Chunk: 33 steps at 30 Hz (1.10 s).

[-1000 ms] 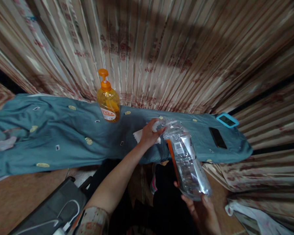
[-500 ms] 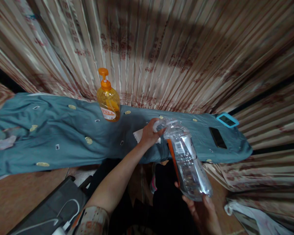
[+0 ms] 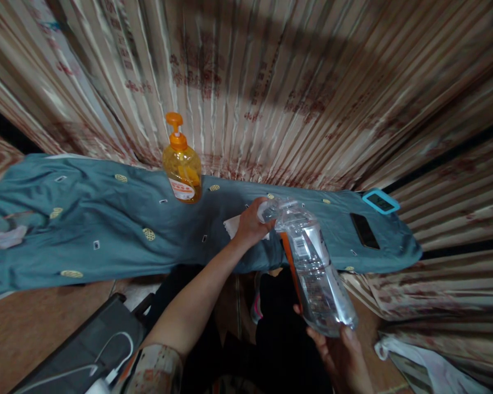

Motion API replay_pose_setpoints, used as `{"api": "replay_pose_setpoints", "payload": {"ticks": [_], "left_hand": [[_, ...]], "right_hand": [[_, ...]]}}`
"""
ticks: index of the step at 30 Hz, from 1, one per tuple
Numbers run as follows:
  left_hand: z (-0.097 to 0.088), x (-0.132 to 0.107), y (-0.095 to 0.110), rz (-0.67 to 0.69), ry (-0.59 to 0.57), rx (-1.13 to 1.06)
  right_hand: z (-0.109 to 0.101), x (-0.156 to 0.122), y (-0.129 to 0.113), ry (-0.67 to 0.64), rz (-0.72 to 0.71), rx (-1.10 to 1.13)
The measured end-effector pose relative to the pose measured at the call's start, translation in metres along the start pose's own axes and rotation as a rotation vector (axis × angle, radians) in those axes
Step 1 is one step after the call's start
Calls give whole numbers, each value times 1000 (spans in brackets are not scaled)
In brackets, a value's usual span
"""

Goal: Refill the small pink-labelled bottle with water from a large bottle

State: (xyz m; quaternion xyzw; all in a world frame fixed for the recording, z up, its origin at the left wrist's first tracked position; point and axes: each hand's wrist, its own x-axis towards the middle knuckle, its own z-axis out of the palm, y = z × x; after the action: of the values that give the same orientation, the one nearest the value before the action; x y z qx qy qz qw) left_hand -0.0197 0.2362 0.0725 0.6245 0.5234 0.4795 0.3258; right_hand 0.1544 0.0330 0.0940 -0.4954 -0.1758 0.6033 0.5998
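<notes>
My right hand (image 3: 340, 355) grips the base of a large clear plastic bottle (image 3: 312, 268) with an orange label, tilted so its neck points away from me. My left hand (image 3: 251, 223) is closed round the bottle's neck and cap, over a blue-green cloth (image 3: 107, 230) that covers the table. A white tissue (image 3: 232, 226) lies on the cloth just under and left of that hand.
An orange pump bottle of soap (image 3: 181, 164) stands at the back of the cloth. A black phone (image 3: 364, 230) and a blue-framed device (image 3: 380, 201) lie at the right end. Striped curtains hang behind. A dark bag with a white cable (image 3: 102, 350) sits at the lower left.
Almost nothing has moved. Both hands keep their hold on the clear bottle, which has shifted only slightly.
</notes>
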Motion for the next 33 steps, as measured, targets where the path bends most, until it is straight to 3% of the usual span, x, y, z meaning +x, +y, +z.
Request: {"api": "replay_pose_setpoints", "payload": {"ticks": [33], "left_hand": [[2,0,-4,57,33,-36]], "right_hand": [[1,1,0,1,-10,-38]]}}
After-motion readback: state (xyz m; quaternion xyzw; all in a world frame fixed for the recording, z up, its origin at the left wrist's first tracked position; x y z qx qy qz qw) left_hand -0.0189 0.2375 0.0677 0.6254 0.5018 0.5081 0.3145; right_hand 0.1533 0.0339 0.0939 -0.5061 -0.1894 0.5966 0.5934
